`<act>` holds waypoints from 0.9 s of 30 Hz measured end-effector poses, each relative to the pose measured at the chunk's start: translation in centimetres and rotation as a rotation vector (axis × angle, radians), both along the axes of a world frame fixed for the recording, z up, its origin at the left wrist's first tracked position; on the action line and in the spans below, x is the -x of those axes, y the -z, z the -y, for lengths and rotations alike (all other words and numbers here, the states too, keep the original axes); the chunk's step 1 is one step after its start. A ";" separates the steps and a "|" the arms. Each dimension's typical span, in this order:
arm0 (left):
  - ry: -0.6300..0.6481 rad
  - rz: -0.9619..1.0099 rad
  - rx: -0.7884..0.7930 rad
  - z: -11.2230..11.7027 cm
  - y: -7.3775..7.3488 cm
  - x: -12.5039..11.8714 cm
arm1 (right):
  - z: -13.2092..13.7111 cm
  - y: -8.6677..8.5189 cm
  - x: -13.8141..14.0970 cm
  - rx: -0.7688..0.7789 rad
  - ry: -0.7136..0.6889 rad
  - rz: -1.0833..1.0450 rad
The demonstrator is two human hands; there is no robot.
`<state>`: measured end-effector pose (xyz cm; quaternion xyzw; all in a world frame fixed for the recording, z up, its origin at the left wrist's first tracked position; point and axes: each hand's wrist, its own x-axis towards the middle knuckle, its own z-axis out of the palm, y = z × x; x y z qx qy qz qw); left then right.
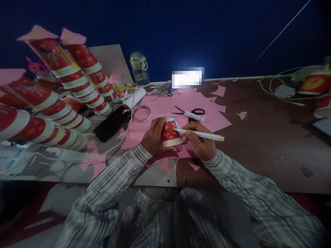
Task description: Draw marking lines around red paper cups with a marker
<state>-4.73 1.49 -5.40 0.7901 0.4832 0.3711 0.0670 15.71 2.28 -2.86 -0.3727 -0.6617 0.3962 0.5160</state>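
A red paper cup (170, 132) with gold print stands upside down on a pink paper sheet (155, 103). My left hand (153, 136) wraps round the cup's left side and holds it down. My right hand (200, 141) grips a white pen (201, 134) with a yellow end, and the pen's tip touches the cup's rim edge at its upper right. Black-handled scissors (190, 112) lie just behind the cup, with a white glue stick (194, 116) across them.
Long stacks of red cups (64, 79) capped with pink paper lie at the left. A black phone (111, 123), a tape ring (142, 113), a white cable (130, 113) and a water bottle (139, 69) sit behind. More cups (315, 84) and wires are at the far right.
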 end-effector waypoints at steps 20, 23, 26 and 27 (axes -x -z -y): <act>0.041 0.001 -0.039 0.0 0.1 0.1 | -0.1 -0.2 0.5 -0.032 0.030 0.008; 0.019 -0.017 -0.013 0.1 0.1 0.1 | -0.2 -0.2 0.5 -0.058 0.050 0.034; 0.000 -0.031 -0.029 0.0 0.1 0.0 | -0.4 0.1 0.4 -0.071 0.097 0.032; 0.005 -0.026 -0.044 0.0 0.1 -0.1 | -0.5 0.2 0.3 -0.066 0.106 0.021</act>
